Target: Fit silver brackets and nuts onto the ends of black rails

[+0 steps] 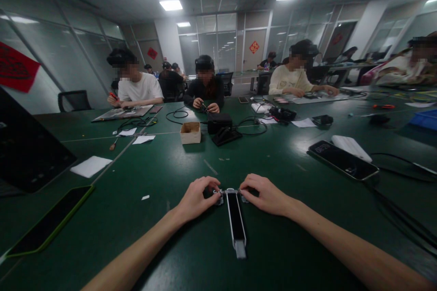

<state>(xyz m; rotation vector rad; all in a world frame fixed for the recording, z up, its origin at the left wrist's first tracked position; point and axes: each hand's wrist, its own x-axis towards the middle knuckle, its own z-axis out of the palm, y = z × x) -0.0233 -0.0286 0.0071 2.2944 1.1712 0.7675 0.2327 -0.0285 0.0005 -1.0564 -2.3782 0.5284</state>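
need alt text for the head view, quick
The left hand and right hand hold the metal end of a slim black bar lying on a green worktable. Beyond them are a phone, a cardboard box, black cables and a co-worker seated across the table.

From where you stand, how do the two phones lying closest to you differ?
The left phone has a bright lime-green rim, while the right phone has a thin pale rim. A white pad meets the right phone's far edge, but nothing meets the left phone. Both lie flat, dark screens up, on the green table.
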